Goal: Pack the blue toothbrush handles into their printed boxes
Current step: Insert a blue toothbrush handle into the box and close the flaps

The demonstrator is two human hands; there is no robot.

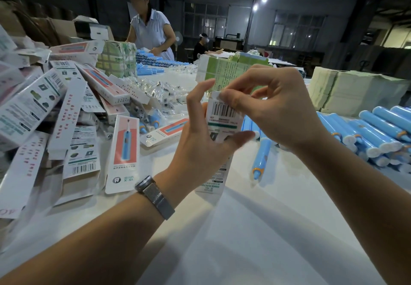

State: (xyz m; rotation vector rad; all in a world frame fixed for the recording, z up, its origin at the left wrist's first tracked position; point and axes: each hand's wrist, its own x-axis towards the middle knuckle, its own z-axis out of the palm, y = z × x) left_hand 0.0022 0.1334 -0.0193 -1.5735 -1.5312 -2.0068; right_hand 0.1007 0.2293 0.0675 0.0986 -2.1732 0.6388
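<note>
Gripping printed box (pixel 219 126) w/ both hands, contents hidden

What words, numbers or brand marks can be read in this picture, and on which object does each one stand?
"X·S1", beside a tooth logo: on the flat box showing a blue toothbrush picture.
"SONIC ELECT...", upside down and cut off: at the near end of the held box, gripped by the left hand and right hand.
Barcode digits and small print on the held box: too small to read.
Red characters on the piled boxes: blurred.
</note>
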